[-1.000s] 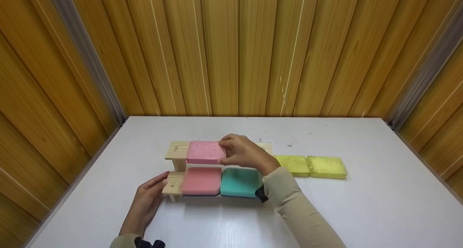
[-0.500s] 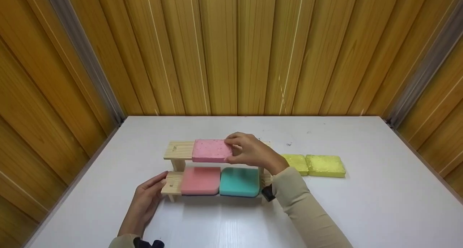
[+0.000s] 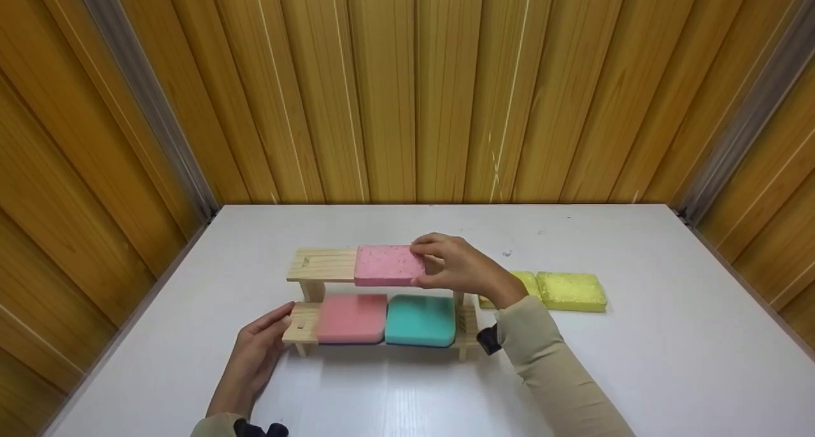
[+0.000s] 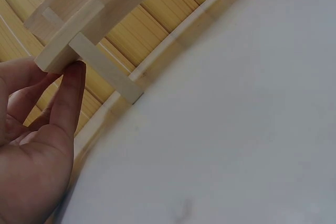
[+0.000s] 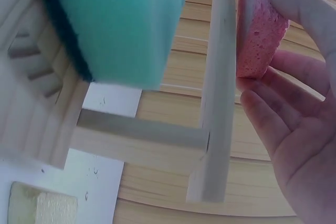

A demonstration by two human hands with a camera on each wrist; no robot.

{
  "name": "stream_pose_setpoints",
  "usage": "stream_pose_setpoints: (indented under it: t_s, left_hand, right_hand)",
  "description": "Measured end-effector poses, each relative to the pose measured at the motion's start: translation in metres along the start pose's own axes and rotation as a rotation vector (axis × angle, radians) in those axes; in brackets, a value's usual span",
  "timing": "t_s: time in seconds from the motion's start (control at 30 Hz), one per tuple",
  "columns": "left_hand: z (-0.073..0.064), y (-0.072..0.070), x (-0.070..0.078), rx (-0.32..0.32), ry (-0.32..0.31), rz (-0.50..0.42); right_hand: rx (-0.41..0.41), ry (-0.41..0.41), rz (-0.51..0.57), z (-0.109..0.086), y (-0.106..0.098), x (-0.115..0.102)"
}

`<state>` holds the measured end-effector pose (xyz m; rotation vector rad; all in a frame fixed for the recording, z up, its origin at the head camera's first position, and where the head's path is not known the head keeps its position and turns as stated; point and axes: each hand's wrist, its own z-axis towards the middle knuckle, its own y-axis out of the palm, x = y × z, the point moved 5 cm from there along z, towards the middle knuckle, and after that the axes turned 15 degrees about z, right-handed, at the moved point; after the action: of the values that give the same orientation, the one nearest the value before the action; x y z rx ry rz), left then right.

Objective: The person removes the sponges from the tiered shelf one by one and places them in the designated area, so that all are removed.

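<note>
A two-tier wooden stand (image 3: 323,265) is on the white table. My right hand (image 3: 470,270) pinches the right edge of a porous pink sponge (image 3: 385,264) lying on the upper tier. In the right wrist view my thumb and fingers grip the pink sponge (image 5: 260,30) by its sides. My left hand (image 3: 255,357) holds the left end of the lower tier, and the left wrist view shows fingertips (image 4: 71,85) against that board's end. A salmon-pink sponge (image 3: 352,319) and a teal sponge (image 3: 420,320), both with dark undersides, lie side by side on the lower tier.
Two yellow sponges, the farther-right one (image 3: 571,290) fully visible and the nearer one (image 3: 525,279) partly behind my right wrist, lie on the white table (image 3: 668,360) right of the stand. Wood-patterned panels (image 3: 382,93) enclose the back and sides.
My right hand has slid the porous pink sponge rightward along the upper tier, baring more wood at its left. My left hand keeps its place at the lower tier's end.
</note>
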<state>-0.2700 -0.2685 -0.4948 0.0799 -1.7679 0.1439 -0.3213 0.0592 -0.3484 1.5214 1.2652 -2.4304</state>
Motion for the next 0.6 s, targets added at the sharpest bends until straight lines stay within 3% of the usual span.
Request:
stream_pose_setpoints:
  t_s: [0.6]
  left_hand:
    - [0.0,-0.003,-0.001,-0.002,0.003,0.014]
  right_hand:
    - [0.012,-0.068,0.0,-0.026,-0.024,0.015]
